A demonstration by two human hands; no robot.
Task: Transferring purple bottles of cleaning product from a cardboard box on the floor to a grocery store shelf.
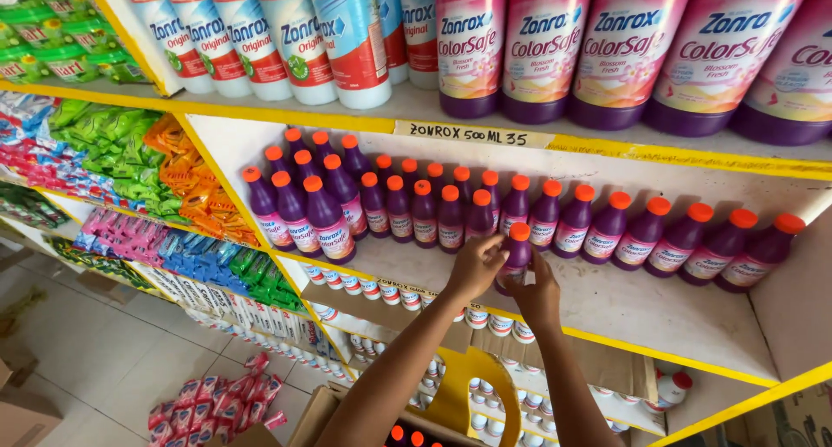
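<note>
Gripping a small purple bottle (517, 255) between left hand (475, 267) and right hand (539, 296), both closed on it, just in front of the bottle row (555, 217); orange cap, pink label.

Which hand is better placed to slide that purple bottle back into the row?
Probably the left hand: its fingers wrap the small purple bottle, while the right hand only steadies its lower side.

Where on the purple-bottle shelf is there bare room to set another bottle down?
Free: the white shelf board in front of the back row, right of both hands, the left hand and right hand, which grip a purple bottle between them. Crowded: the left bottle cluster and the back row.
</note>
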